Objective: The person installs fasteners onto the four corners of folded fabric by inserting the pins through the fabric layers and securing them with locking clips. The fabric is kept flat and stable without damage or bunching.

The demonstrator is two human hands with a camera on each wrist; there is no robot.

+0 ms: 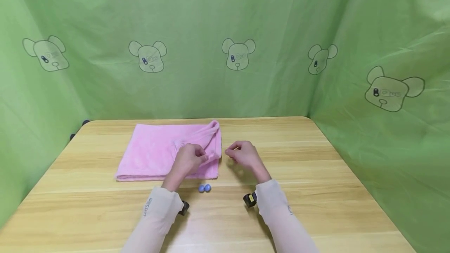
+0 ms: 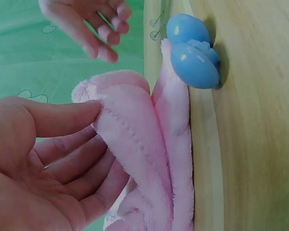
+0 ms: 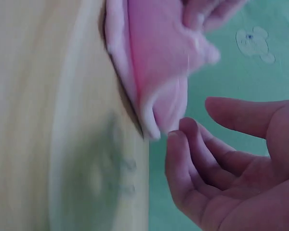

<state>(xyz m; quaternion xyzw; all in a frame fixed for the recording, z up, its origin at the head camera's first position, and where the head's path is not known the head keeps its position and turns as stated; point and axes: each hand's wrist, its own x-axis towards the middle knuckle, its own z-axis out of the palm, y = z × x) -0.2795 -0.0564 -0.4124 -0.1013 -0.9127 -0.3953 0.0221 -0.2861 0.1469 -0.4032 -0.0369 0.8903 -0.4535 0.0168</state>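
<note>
A folded pink plush blanket (image 1: 151, 151) lies on the table, its near right corner lifted and turned back. My left hand (image 1: 189, 159) pinches the raised edge of the blanket between thumb and fingers, as the left wrist view also shows. To the right of the blanket, my right hand (image 1: 244, 155) hovers with fingers loosely bent and thumb apart; nothing shows between them in the right wrist view. Two glossy blue rounded pieces (image 2: 195, 66) sit side by side on the wood, just in front of the blanket's near edge.
Two tiny clear round-headed pieces (image 2: 155, 35) lie on the table beyond the blue pieces, too small to identify. The wooden table (image 1: 316, 190) stretches out on both sides. Green curtains (image 1: 197, 89) printed with bear-like heads hang behind and at the sides.
</note>
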